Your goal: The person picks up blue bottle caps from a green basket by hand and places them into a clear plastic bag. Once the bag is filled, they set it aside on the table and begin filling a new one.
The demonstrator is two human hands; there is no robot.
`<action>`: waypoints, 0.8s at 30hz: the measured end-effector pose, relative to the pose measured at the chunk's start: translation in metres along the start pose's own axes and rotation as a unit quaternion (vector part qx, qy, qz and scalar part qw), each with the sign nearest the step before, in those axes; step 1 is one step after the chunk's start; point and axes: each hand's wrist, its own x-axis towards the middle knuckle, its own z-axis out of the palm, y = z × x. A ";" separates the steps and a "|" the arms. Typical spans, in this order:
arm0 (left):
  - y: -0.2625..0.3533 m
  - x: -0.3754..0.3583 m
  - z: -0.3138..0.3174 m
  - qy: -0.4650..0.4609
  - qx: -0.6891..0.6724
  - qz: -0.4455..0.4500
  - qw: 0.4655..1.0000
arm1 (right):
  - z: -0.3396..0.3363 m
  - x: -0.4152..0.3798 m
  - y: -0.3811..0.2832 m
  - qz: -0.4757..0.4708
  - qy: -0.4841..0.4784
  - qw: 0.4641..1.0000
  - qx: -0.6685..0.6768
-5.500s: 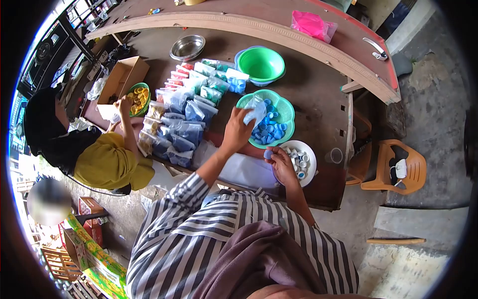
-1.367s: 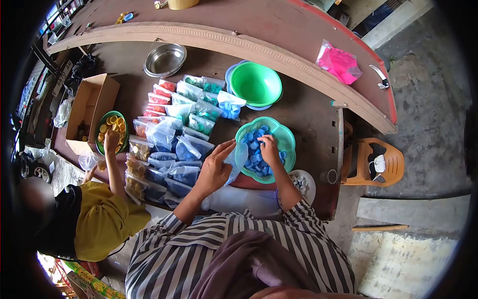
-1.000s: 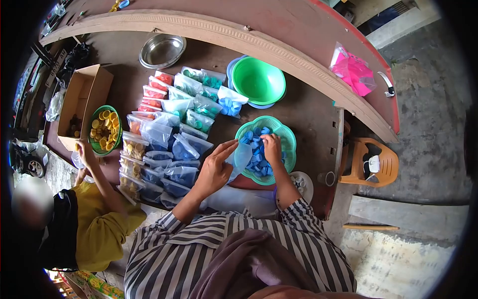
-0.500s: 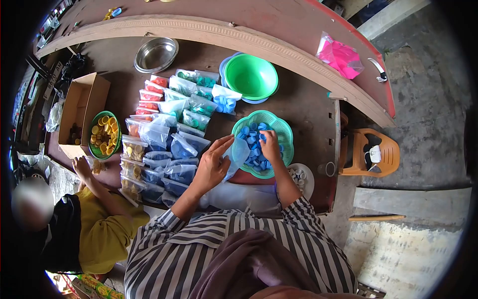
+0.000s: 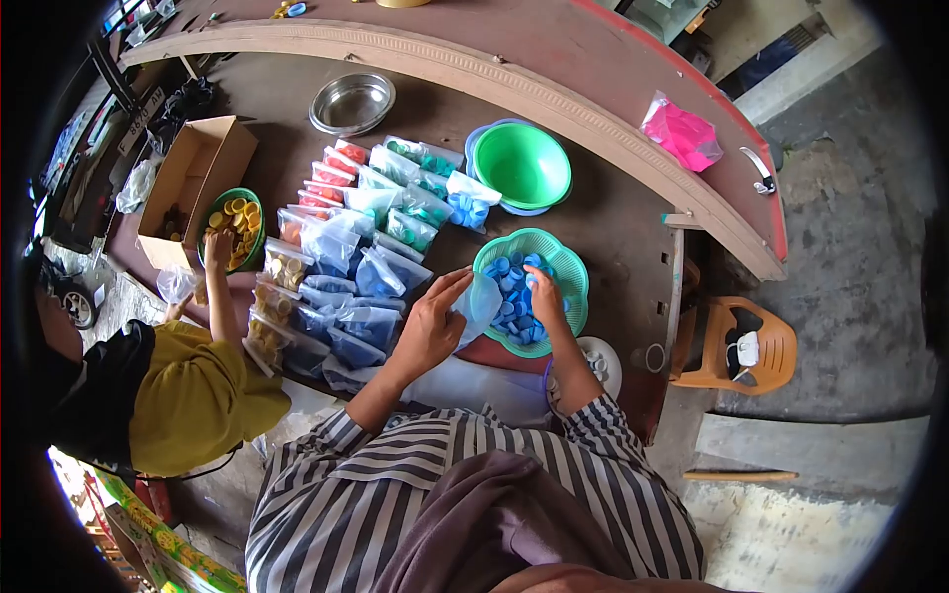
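Note:
My left hand (image 5: 431, 326) is closed on the edge of a clear plastic bag (image 5: 478, 312), which hangs beside the left rim of a mint-green basket (image 5: 571, 265). Inside this basket lies a heap of blue bottle caps (image 5: 516, 308). Over its right side, my right hand (image 5: 549, 301) pinches a blue cap at its fingertips, partly hidden by the fingers. Filled bags of blue caps (image 5: 363, 318) stand in rows left of my left hand. Behind these are bags of green caps (image 5: 407, 230) and red caps (image 5: 336, 163).
At left a co-worker's hand (image 5: 218, 249) reaches into a green basket of yellow caps (image 5: 240, 213), beside a cardboard box (image 5: 210, 158). Farther back are a metal bowl (image 5: 352, 104) and green basin (image 5: 522, 163). A white plate (image 5: 605, 358) and clear cup (image 5: 654, 358) sit at right.
My right hand has risen slightly from the caps and turned, fingertips together. The co-worker's hand has moved into the yellow caps. The whole view has shifted a little.

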 end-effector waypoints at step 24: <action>0.039 0.024 0.003 -0.009 -0.074 -0.050 0.996 | -0.073 -0.045 -0.116 0.166 -0.044 0.834 0.524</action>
